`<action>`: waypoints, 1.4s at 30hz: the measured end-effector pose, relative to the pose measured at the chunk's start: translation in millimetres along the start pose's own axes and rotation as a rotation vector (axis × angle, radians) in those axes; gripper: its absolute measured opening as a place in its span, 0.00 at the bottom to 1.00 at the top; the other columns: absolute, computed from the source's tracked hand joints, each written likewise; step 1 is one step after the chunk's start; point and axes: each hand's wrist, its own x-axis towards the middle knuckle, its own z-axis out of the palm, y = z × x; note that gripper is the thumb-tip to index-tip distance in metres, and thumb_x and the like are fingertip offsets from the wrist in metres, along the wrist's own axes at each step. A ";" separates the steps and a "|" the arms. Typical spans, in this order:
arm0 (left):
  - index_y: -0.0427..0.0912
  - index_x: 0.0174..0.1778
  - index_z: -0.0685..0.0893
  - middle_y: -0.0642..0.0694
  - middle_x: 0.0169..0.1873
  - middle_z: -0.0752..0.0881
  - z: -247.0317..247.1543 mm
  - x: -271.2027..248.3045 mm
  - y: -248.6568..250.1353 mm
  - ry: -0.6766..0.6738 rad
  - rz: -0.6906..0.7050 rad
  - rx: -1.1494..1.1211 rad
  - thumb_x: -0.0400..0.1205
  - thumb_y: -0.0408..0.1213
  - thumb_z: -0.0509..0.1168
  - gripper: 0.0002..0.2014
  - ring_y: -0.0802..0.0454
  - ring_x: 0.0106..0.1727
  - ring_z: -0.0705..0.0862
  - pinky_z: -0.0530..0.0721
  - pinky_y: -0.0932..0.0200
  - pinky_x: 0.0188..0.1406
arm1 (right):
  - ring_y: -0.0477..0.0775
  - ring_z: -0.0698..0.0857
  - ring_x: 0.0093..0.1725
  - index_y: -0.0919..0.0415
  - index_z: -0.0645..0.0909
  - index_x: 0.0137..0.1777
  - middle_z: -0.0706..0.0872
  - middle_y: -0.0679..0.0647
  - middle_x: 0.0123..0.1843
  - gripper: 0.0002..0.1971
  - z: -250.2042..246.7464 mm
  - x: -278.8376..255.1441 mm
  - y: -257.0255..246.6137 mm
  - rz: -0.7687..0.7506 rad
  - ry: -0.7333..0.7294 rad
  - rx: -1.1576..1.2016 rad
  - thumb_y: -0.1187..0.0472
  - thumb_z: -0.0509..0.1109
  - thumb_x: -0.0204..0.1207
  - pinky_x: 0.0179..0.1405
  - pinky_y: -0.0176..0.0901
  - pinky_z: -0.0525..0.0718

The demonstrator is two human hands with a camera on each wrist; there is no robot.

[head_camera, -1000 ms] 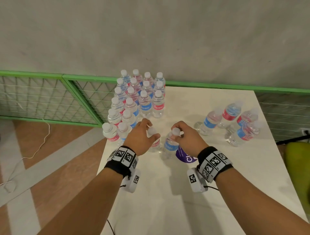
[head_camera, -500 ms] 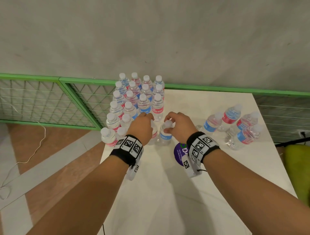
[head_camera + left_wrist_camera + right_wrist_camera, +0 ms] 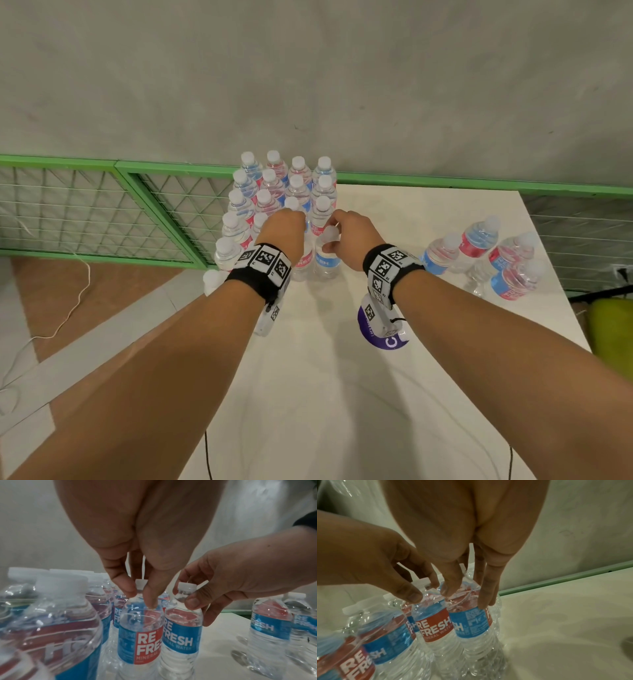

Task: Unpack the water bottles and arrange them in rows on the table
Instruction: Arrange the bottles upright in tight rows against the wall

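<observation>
Both hands have carried their bottles forward to the near end of the rows, and each bottle now stands on the table point(image 3: 394, 394). The left hand point(image 3: 282, 236) pinches its bottle point(image 3: 140, 627) at the shoulder just under the cap, and the right hand point(image 3: 356, 236) pinches its bottle point(image 3: 181, 630) the same way, the two bottles touching beneath the fingertips. Full bottles likely handle heavy, with thin walls that dent and slip, so the stiff neck under the cap looks the surest hold.

The clear plastic water bottles point(image 3: 140, 635) carry red-and-blue labels reading "RE FRESH" ("MINERAL WATER" beneath); the purple round sticker point(image 3: 383, 337) is illegible.
</observation>
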 end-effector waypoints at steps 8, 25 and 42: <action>0.39 0.66 0.80 0.38 0.62 0.80 0.4 4.9 -6.8 0.015 -0.025 0.000 0.80 0.27 0.64 0.18 0.40 0.62 0.81 0.80 0.51 0.56 | 0.59 0.83 0.53 0.59 0.79 0.60 0.83 0.58 0.57 0.22 4.0 11.9 -8.8 0.018 -0.007 -0.015 0.59 0.81 0.68 0.48 0.43 0.78; 0.45 0.65 0.80 0.39 0.61 0.79 5.5 8.9 -18.3 0.033 -0.072 -0.105 0.77 0.28 0.68 0.20 0.40 0.61 0.81 0.79 0.52 0.53 | 0.60 0.83 0.54 0.60 0.80 0.62 0.83 0.59 0.58 0.22 6.7 14.7 -10.8 0.026 0.022 0.006 0.61 0.81 0.68 0.51 0.46 0.80; 0.44 0.61 0.83 0.43 0.57 0.80 -10.3 -8.8 41.1 0.300 0.104 -0.304 0.77 0.40 0.70 0.16 0.44 0.55 0.81 0.81 0.50 0.57 | 0.48 0.81 0.48 0.54 0.83 0.59 0.86 0.49 0.54 0.13 -55.6 -57.3 47.1 0.017 0.020 0.120 0.55 0.73 0.76 0.57 0.46 0.83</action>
